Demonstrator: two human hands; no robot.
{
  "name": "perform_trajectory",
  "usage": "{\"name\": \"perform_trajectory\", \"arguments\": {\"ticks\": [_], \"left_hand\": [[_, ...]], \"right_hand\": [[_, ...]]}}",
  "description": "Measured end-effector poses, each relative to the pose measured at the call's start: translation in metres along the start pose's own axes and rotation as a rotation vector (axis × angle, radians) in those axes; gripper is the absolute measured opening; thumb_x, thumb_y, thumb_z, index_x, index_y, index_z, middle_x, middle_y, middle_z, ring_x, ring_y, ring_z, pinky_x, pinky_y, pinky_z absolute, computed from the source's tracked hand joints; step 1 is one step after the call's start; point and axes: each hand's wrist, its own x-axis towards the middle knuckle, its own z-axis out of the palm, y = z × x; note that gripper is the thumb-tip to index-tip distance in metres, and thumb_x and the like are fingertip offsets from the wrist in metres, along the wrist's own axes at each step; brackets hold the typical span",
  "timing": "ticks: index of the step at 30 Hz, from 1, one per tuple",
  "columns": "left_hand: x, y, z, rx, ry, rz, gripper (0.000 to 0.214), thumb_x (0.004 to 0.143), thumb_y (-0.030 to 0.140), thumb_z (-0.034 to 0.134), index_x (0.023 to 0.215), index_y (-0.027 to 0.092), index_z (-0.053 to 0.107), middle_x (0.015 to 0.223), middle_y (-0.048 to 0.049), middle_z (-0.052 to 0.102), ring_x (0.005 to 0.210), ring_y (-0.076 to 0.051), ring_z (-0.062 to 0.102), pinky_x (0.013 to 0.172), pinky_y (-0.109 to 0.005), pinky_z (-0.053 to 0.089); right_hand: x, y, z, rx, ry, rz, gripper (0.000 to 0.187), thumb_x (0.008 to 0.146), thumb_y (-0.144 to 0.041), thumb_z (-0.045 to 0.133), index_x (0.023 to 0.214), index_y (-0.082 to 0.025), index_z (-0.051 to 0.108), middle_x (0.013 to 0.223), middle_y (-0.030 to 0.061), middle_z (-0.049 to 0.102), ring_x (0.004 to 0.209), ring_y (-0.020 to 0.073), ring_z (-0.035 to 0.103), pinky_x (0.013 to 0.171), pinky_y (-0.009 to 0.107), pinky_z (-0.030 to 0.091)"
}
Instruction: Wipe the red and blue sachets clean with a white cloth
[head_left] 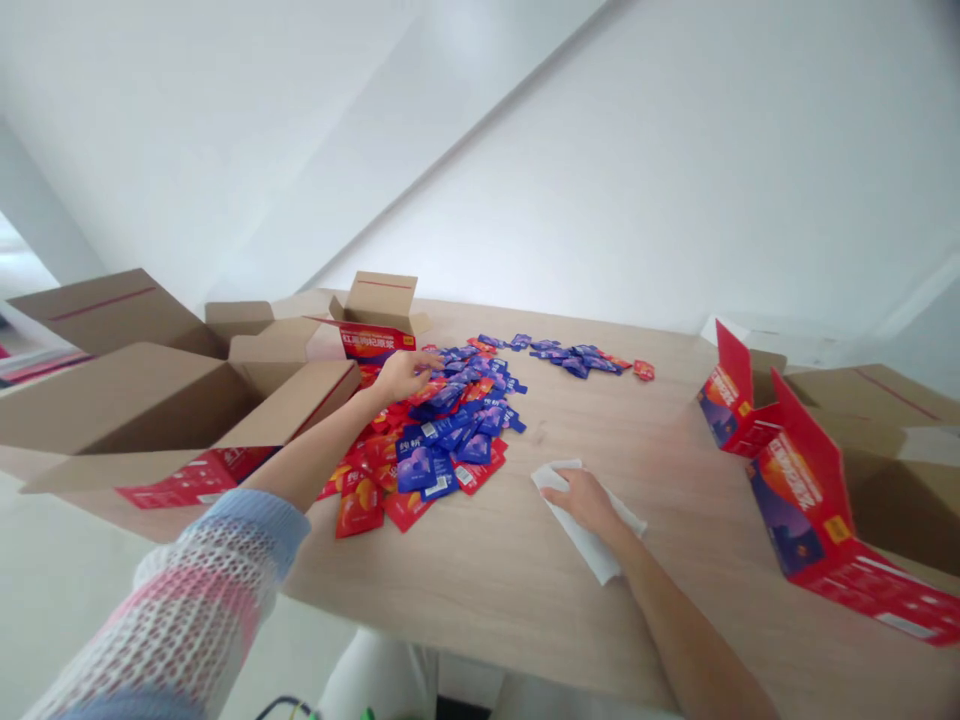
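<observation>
A heap of red and blue sachets (439, 430) lies on the wooden table (525, 580). My left hand (401, 376) reaches over the heap's far side, fingers curled down onto the sachets; what it grips, if anything, is hidden. My right hand (589, 500) rests flat on a white cloth or paper sheet (592, 545) spread on the table to the right of the heap, fingers stretched out on it.
Open cardboard cartons (150, 400) with red printed sides stand at the left. A smaller open box (375, 325) sits behind the heap. A second small scatter of sachets (577, 358) lies farther back. Red and blue printed boxes (795, 480) and another carton stand at the right.
</observation>
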Motion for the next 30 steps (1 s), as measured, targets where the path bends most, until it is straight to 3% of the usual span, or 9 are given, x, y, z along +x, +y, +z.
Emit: {"name": "perform_trajectory", "arguments": {"ticks": [3, 7, 12, 17, 20, 22, 26, 30], "left_hand": [[0.014, 0.018, -0.001, 0.031, 0.029, 0.157, 0.038, 0.070, 0.009, 0.041, 0.089, 0.017, 0.073, 0.100, -0.0026, 0.073, 0.099, -0.017, 0.066, 0.089, -0.030, 0.051], [0.024, 0.041, 0.014, 0.166, -0.154, 0.409, 0.038, 0.069, 0.005, 0.043, 0.087, 0.020, 0.073, 0.107, -0.0029, 0.071, 0.101, -0.017, 0.065, 0.093, -0.031, 0.049], [0.056, 0.069, 0.072, 0.173, -0.255, 0.468, 0.037, 0.068, 0.003, 0.043, 0.084, 0.018, 0.073, 0.099, -0.0041, 0.072, 0.096, -0.016, 0.066, 0.090, -0.028, 0.050], [0.081, 0.107, 0.135, 0.220, -0.382, 0.480, 0.040, 0.065, 0.002, 0.043, 0.089, 0.015, 0.072, 0.104, -0.0063, 0.071, 0.100, -0.017, 0.064, 0.093, -0.028, 0.048], [0.067, 0.130, 0.150, 0.224, -0.363, 0.496, 0.039, 0.069, 0.005, 0.043, 0.093, 0.017, 0.072, 0.114, -0.0069, 0.067, 0.104, -0.018, 0.063, 0.093, -0.030, 0.049], [0.047, 0.140, 0.156, 0.214, -0.343, 0.500, 0.036, 0.071, 0.007, 0.044, 0.091, 0.019, 0.071, 0.116, -0.0059, 0.066, 0.108, -0.020, 0.061, 0.089, -0.032, 0.051], [0.003, 0.151, 0.176, 0.109, -0.352, 0.551, 0.030, 0.072, 0.006, 0.048, 0.088, 0.018, 0.069, 0.115, -0.0064, 0.066, 0.117, -0.019, 0.055, 0.097, -0.031, 0.047], [-0.030, 0.153, 0.193, 0.082, -0.351, 0.405, 0.023, 0.070, 0.007, 0.052, 0.084, 0.015, 0.068, 0.112, -0.0100, 0.066, 0.123, -0.022, 0.050, 0.100, -0.034, 0.045]], "right_hand": [[0.005, 0.003, 0.006, -0.103, 0.198, 0.158, 0.028, 0.084, -0.044, 0.054, 0.092, -0.021, 0.068, 0.090, 0.0073, 0.070, 0.080, 0.0216, 0.063, 0.066, 0.028, 0.039], [0.011, 0.015, 0.003, -0.160, 0.407, 0.245, 0.027, 0.086, -0.042, 0.053, 0.096, -0.020, 0.066, 0.097, 0.0074, 0.067, 0.086, 0.0212, 0.061, 0.070, 0.028, 0.039], [0.019, 0.030, 0.000, -0.071, 0.568, 0.321, 0.024, 0.088, -0.038, 0.052, 0.095, -0.019, 0.065, 0.097, 0.0084, 0.065, 0.090, 0.0209, 0.058, 0.077, 0.028, 0.039], [0.019, 0.040, -0.020, 0.016, 0.781, 0.354, 0.035, 0.096, -0.029, 0.031, 0.096, -0.016, 0.063, 0.097, 0.0113, 0.061, 0.097, 0.0216, 0.054, 0.087, 0.031, 0.039], [0.025, 0.047, -0.040, 0.035, 0.890, 0.357, 0.034, 0.092, -0.019, 0.032, 0.109, -0.013, 0.060, 0.110, 0.0137, 0.055, 0.106, 0.0207, 0.051, 0.093, 0.030, 0.038], [0.035, 0.050, -0.050, -0.008, 0.890, 0.386, 0.035, 0.086, -0.015, 0.036, 0.114, -0.011, 0.058, 0.115, 0.0159, 0.052, 0.111, 0.0220, 0.049, 0.096, 0.032, 0.037], [0.073, 0.049, -0.055, -0.146, 0.743, 0.462, 0.040, 0.082, -0.018, 0.045, 0.119, -0.011, 0.056, 0.120, 0.0189, 0.051, 0.121, 0.0281, 0.041, 0.103, 0.046, 0.031], [0.122, 0.048, -0.053, -0.306, 0.602, 0.400, 0.048, 0.086, -0.018, 0.037, 0.133, -0.015, 0.045, 0.140, 0.0175, 0.039, 0.136, 0.0290, 0.018, 0.106, 0.063, 0.009]]}}
